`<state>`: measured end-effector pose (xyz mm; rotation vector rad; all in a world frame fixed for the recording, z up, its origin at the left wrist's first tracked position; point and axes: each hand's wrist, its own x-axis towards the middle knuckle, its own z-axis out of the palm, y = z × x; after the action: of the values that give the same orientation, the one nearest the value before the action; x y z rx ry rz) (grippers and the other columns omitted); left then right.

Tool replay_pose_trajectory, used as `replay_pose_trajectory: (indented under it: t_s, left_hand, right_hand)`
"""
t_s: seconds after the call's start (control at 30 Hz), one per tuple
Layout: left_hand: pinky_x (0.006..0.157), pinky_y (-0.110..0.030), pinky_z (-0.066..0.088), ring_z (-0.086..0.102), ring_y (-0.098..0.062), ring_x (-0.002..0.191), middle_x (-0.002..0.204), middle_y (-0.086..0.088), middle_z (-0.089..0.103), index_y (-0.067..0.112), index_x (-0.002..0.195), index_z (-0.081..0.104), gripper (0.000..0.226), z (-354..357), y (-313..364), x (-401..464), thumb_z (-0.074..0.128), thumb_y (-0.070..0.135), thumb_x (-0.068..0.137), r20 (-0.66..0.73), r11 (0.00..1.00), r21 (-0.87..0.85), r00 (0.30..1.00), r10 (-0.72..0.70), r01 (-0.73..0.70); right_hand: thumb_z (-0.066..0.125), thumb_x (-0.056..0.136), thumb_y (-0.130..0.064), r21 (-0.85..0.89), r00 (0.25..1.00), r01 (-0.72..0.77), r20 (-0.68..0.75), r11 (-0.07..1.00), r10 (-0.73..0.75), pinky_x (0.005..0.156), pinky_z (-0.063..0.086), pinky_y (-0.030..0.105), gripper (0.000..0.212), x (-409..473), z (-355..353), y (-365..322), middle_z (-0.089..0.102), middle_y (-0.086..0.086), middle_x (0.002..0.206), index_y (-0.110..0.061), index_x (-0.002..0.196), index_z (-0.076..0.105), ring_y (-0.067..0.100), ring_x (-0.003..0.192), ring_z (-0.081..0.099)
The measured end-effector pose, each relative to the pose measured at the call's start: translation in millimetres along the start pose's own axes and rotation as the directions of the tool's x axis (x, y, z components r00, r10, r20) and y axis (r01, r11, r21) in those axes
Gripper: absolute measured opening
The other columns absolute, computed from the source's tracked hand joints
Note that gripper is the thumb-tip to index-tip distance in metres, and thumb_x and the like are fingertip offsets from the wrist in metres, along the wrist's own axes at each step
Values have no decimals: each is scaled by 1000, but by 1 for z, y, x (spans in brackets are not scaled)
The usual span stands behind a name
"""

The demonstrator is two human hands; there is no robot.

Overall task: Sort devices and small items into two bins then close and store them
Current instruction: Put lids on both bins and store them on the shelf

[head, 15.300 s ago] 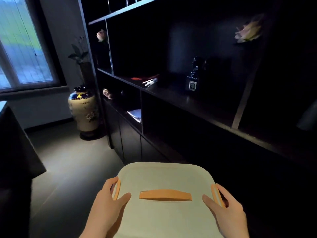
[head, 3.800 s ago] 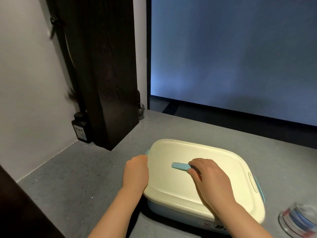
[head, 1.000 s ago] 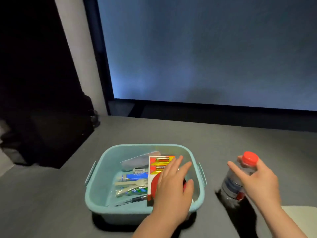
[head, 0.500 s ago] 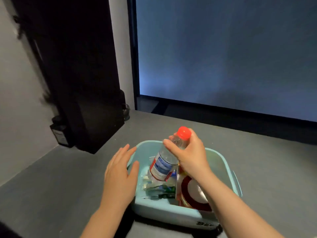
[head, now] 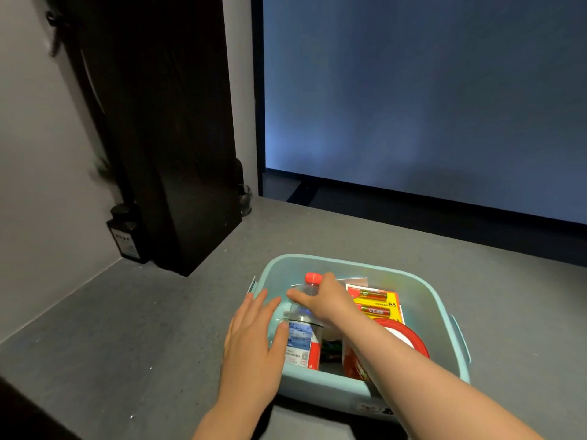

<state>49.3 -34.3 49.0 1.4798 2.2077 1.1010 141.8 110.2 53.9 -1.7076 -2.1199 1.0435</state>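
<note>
The grey counter [head: 133, 312] fills the lower part of the view, and the light blue bin [head: 422, 300] stands on it as the landmark. Behind the bin the counter runs to a dark ledge under a large blue-grey screen [head: 413, 106], with a broad strip of bare counter between the bin's far rim and that ledge. To the left of the bin and further back a tall black block [head: 165, 138] stands on the counter; a wide stretch of bare grey surface lies between its lower corner and the bin's left rim. A small black bottle [head: 125, 235] stands beside this block, against the pale wall, well apart from the bin. To the right of the bin the counter is bare up to the picture edge.

Inside the bin, at its left side, a clear water bottle [head: 301, 341] with a red cap lies tilted, the cap toward the far rim. The right hand [head: 320, 301] reaches in from the near right, over the near rim, and its fingers curl round the bottle's neck just under the cap. The left hand [head: 254, 335] lies with straight, slightly spread fingers over the bin's left rim, its thumb touching the bottle's label. At the right of the bottle a red pack of AA batteries [head: 374, 301] lies near the far wall. In front of the pack sits a round red-rimmed item [head: 409, 339], partly hidden by the right forearm.
</note>
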Motion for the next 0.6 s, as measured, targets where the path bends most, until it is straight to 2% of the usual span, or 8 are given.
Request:
replay_pose_trajectory:
  t_s: [0.07, 0.2, 0.4, 0.5, 0.6]
  left_hand:
    - [116, -28, 8, 2, 3, 141, 153, 22, 19, 39, 141, 35, 45, 0, 0, 1, 42, 41, 97, -4, 1000, -15, 1000, -10, 10]
    - [117, -32, 10, 3, 2, 142, 153, 21, 21, 40, 139, 37, 44, 0, 2, 0, 43, 41, 96, -10, 1000, -14, 1000, -7, 7]
    - [116, -29, 8, 7, -1, 142, 153, 18, 22, 36, 140, 38, 44, -3, 6, 0, 44, 36, 96, -3, 1000, -24, 1000, 16, -16]
    - [117, -32, 10, 10, -2, 142, 153, 18, 23, 38, 139, 38, 43, -7, 19, 2, 44, 36, 96, 0, 999, -24, 999, 33, -33]
    - [115, -28, 9, 10, 1, 141, 151, 22, 23, 42, 136, 40, 40, -3, 44, 3, 44, 34, 97, 10, 991, -47, 992, 128, -127]
  right_hand:
    - [70, 73, -61, -71, 1000, -21, 12, 997, 22, 80, 47, 33, 83, 1, 6, 0, 57, 7, 125, -11, 129, 36, 25, 110, 57]
    - [73, 72, -59, -74, 1000, -12, -18, 997, 11, 86, 52, 40, 77, 0, 14, 1, 59, 7, 120, -14, 123, 36, 26, 106, 59]
    - [63, 77, -64, -121, 999, -14, -31, 993, 10, 81, 48, 34, 79, -11, -4, -2, 57, 8, 126, -12, 129, 36, 26, 110, 57]
    - [63, 79, -63, -37, 988, 79, -127, 996, -83, 82, 44, 31, 78, -29, -35, -4, 56, 5, 130, -15, 135, 37, 24, 114, 56]
    - [65, 80, -59, 27, 946, 163, -288, 986, -149, 82, 43, 28, 72, -57, -70, 8, 56, 0, 127, -19, 135, 41, 16, 109, 57]
